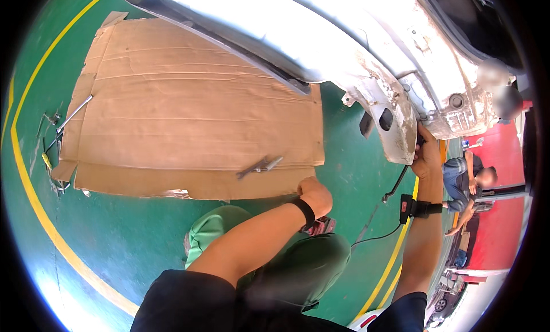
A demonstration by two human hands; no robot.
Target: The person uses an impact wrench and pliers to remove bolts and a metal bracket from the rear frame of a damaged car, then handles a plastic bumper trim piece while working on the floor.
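Note:
My right hand [423, 155] is raised at the edge of a worn white car body panel [395, 123]. Its fingers curl around a dark wrench [396, 184], a thin rod with a bent end that hangs below the panel; the upper part is hidden. A hole and chipped paint show in the panel beside the fingers. My left hand [315, 196] is low, at the near right edge of a flattened cardboard sheet [200, 97], its fingers curled inward. What it holds, if anything, is hidden. Nearby on the cardboard lie a few metal hand tools [260, 166].
More tools, including a long metal bar [75, 112], lie at the cardboard's left edge. Car bodywork [298, 37] overhangs the far side. A cable [378, 240] runs from my right wrist. People [467, 177] are at the far right, on green floor [132, 223] with yellow lines.

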